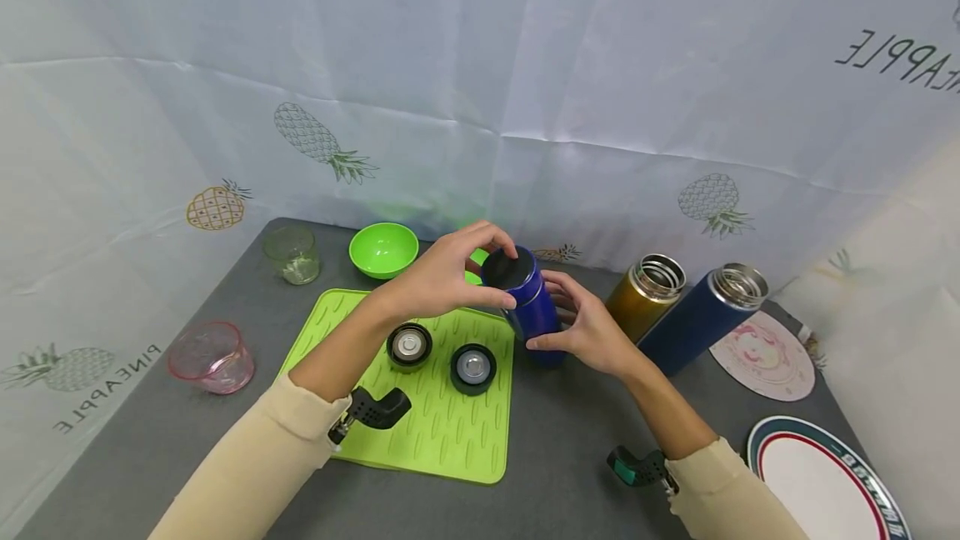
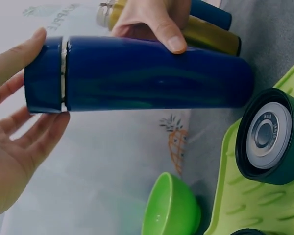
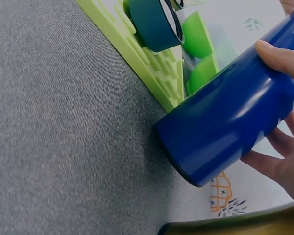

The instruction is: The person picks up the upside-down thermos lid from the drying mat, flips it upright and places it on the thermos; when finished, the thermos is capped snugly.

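A blue vacuum flask (image 1: 536, 323) is tilted in front of me, its lid (image 1: 506, 271) on. My left hand (image 1: 453, 269) holds the lid, thumb on one side and fingers on the other. My right hand (image 1: 592, 329) grips the flask's body between thumb and fingers. In the left wrist view a silver ring shows between lid and body. The right wrist view shows the flask's base (image 3: 183, 154) low over the grey table. On a green drying mat (image 1: 457, 440) lie two loose flask lids, one (image 1: 409, 345) left and one (image 1: 473, 367) right, undersides up.
An open gold flask (image 1: 637, 302) and an open dark blue flask (image 1: 693, 327) stand at right, near a pink-patterned plate (image 1: 765, 357) and a rimmed plate (image 1: 817, 490). At left are a pink glass (image 1: 213, 357), a clear glass (image 1: 292, 255) and a green bowl (image 1: 383, 250). Another green bowl is partly hidden.
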A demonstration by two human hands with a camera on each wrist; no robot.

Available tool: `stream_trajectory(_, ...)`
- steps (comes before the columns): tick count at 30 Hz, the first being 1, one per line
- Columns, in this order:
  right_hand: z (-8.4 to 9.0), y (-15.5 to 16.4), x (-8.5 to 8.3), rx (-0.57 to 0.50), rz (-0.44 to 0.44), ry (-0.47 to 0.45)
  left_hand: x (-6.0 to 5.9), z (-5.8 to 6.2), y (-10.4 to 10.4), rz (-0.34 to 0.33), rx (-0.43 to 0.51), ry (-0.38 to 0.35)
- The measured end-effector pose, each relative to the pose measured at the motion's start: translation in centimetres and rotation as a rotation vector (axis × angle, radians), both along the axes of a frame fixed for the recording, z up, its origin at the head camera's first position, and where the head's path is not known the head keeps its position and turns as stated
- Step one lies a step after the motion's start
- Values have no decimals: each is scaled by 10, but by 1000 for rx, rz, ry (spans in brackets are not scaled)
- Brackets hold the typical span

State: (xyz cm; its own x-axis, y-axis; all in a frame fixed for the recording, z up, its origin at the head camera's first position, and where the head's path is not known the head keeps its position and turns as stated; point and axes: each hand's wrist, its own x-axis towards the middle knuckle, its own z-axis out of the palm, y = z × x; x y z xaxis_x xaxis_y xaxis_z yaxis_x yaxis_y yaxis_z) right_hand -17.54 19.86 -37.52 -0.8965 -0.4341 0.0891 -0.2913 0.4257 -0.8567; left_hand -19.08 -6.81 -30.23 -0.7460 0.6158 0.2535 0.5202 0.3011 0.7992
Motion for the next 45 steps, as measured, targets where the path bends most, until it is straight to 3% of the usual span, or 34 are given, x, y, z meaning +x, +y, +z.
stream_trajectory(6,1,1,1,-1,10,-2,-4,-1,-9,-138,64,-71)
stream_trajectory(9,2,1,1,5,9,-2,-3,0,-10,-146,43,-88)
stream_trajectory(11,3,0,1,11,5,-2,-1,0,-9,-110,5,-68)
stream_trajectory(17,3,0,0,26,1,5,5,4,4,83,-98,50)
stream_trajectory(19,3,0,0,27,1,6,5,6,6,107,-101,76)
stream_trajectory(22,3,0,0,27,0,9,4,9,5,72,-88,87)
stream_trajectory(28,3,0,1,34,15,13,0,12,-7,-124,-78,86)
stream_trajectory(30,3,0,1,37,13,11,0,13,-9,-159,-87,92)
stream_trajectory(32,3,0,1,34,11,10,1,13,-8,-144,-108,94)
stream_trajectory(36,2,-1,0,29,11,11,6,13,-3,2,-174,105)
stream_trajectory(38,2,-1,0,28,13,13,6,13,0,40,-185,109)
stream_trajectory(40,1,-1,0,33,13,17,7,14,-1,24,-183,126)
stream_trajectory(45,0,-2,0,46,17,23,6,20,-7,-113,-190,159)
